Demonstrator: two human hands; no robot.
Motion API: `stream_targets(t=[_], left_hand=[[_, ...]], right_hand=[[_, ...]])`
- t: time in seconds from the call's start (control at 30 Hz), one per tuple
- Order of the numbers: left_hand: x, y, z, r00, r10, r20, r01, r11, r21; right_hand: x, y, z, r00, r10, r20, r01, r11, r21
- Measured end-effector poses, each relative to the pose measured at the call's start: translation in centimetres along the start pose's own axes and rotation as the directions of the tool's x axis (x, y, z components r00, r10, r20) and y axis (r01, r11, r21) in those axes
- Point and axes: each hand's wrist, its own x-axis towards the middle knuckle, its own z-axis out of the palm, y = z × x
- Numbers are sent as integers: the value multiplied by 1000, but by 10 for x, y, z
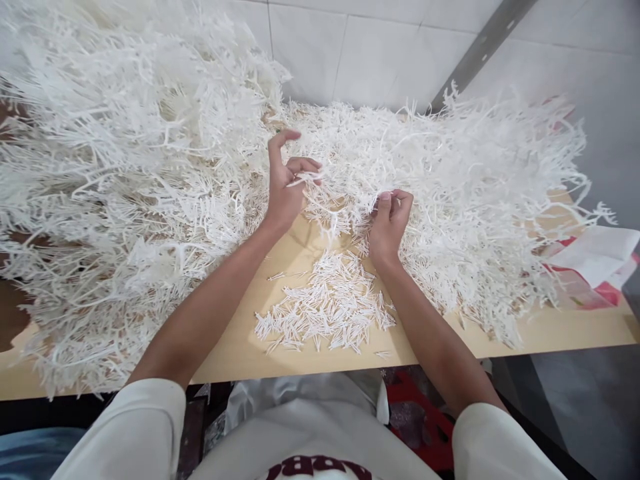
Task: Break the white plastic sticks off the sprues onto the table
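My left hand is at the middle of the table, its index finger raised and bent. Its other fingers are closed on a white branched plastic strip. To the right, my right hand is in a pinch at the edge of the heap, thumb against fingers; what lies between the tips is too small to make out. Between my forearms, a loose pile of short thin white sticks is spread on the table. A heap of white branched strips lies just beyond both hands.
A tall mound of white branched strips covers the left side, and another mound the right. A red and white plastic bag lies at the right end of the wooden table. Behind stands a tiled wall with a metal post.
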Motion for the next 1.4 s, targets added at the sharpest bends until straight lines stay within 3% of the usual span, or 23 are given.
stream_targets(t=[0.1, 0.23, 0.3, 0.37, 0.47, 0.53, 0.57, 0.63, 0.67, 0.7, 0.8, 0.83, 0.87, 0.93, 0.97, 1.03, 1.1, 1.2, 1.3, 1.4], left_hand=[[13, -2, -12, 1000, 6, -24, -10, 983, -182], [20, 8, -37, 995, 13, 99, 11, 970, -241], [21, 19, -50, 970, -26, 242, 105, 942, -319], [22, 29, -59, 903, -70, 424, 247, 892, -379], [21, 32, -59, 839, -101, 534, 233, 954, -187], [17, 25, -52, 802, -114, 586, 125, 992, 23], [13, 21, -48, 764, -121, 634, 73, 992, 102], [4, 13, -40, 685, -133, 716, -24, 979, 205], [0, 10, -38, 672, -129, 730, -72, 969, 237], [-4, 10, -36, 686, -117, 719, -114, 958, 264], [-11, 21, -37, 780, -50, 624, -180, 937, 299], [-10, 28, -38, 782, -35, 622, -184, 941, 284], [-8, 37, -39, 755, -36, 655, -178, 950, 256], [-3, 53, -40, 640, -78, 764, -112, 975, 194], [-1, 59, -38, 620, -116, 776, -33, 984, 174], [2, 65, -32, 688, -233, 687, 183, 972, 147], [1, 64, -22, 781, -294, 551, 314, 948, 61], [-3, 52, -6, 801, -205, 562, 325, 938, -122], [-8, 40, 6, 871, -91, 482, 262, 917, -300], [-13, 31, 14, 918, -120, 379, 255, 909, -330]], right_hand=[[-1, 1, 0, 998, -53, 13, 54, 998, -43], [-1, -1, 1, 997, -76, 15, 77, 995, -69], [0, -2, 1, 999, -41, -7, 41, 997, -68], [0, -4, 2, 1000, 0, -25, -1, 998, -63], [-3, -13, 4, 999, 37, 12, -37, 998, -44], [-6, -20, 6, 998, 45, 46, -43, 999, -34], [-8, -23, 6, 997, 44, 64, -42, 999, -34], [-12, -26, 7, 994, 41, 103, -37, 999, -39], [-14, -27, 7, 992, 39, 123, -34, 999, -41], [-15, -27, 7, 989, 38, 144, -32, 999, -43], [-17, -24, 7, 980, 45, 193, -36, 998, -54], [-17, -23, 6, 978, 42, 202, -30, 998, -60], [-17, -21, 6, 979, 29, 201, -16, 998, -65], [-16, -19, 6, 984, -20, 176, 33, 997, -72], [-16, -19, 6, 985, -47, 163, 60, 995, -76], [-15, -19, 6, 983, -85, 161, 97, 993, -69], [-15, -21, 5, 976, -115, 186, 124, 992, -38], [-16, -24, 5, 968, -164, 193, 157, 986, 51], [-15, -25, 5, 971, -151, 187, 132, 985, 111], [-12, -25, 5, 978, -54, 203, 43, 997, 57]])
